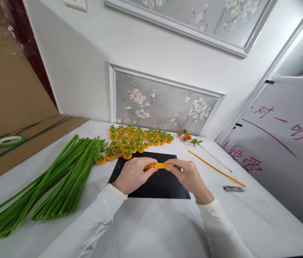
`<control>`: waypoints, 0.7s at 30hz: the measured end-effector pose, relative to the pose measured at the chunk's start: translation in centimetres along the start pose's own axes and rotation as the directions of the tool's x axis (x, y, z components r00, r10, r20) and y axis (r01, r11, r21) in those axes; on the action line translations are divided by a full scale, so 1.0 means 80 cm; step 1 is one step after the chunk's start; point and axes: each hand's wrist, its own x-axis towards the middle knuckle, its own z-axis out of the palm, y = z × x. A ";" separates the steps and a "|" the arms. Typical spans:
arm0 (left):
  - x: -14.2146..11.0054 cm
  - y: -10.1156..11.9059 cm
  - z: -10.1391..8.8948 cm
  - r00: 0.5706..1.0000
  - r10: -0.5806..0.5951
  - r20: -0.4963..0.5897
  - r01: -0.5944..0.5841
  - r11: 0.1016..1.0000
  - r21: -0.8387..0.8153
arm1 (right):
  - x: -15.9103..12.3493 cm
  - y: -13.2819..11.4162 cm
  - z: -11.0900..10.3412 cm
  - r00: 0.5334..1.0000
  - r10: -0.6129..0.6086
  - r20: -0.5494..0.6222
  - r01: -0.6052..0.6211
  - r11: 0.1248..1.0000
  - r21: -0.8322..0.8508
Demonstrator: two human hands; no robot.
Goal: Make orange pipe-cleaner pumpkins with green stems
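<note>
Between my two hands is a short length of orange chenille stem (157,166) that looks folded or coiled into a bumpy strip. My left hand (134,172) pinches its left end with thumb and fingers. At the other end, the fingertips of my right hand (190,176) are closed on it. Both hands hover over a black mat (157,188) on the white table. Beyond the mat stand many small orange pieces with green tops (140,140), packed in rows. One straight orange chenille stem (216,167) lies to the right of my right hand.
Green chenille stems (68,179) are piled on the left. Thread snips (233,189) lie at the right, near a wire-stemmed orange flower (187,137). Green tape (9,141) rests on cardboard (28,147). A wall with a framed floral panel (164,100) bounds the table's back.
</note>
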 end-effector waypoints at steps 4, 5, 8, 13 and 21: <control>0.000 0.001 0.000 0.999 -0.028 -0.015 0.028 0.999 -0.037 | 0.000 -0.001 0.002 1.000 0.010 0.000 -0.010 0.999 -0.032; 0.000 0.002 0.000 0.999 -0.028 -0.016 0.028 0.999 -0.027 | 0.000 -0.001 0.001 1.000 0.014 0.006 -0.014 0.999 -0.041; -0.001 0.003 -0.001 1.000 -0.013 0.000 0.013 0.999 0.029 | 0.000 -0.001 -0.004 0.999 0.035 0.036 -0.033 0.998 -0.061; 0.000 -0.002 0.002 0.998 0.054 0.031 -0.058 0.991 0.119 | 0.002 0.001 -0.016 0.991 0.068 0.119 -0.064 0.997 -0.040; -0.003 0.002 0.010 0.987 0.092 0.130 -0.109 0.986 0.128 | 0.002 0.005 0.002 0.984 0.035 0.177 -0.044 0.998 0.045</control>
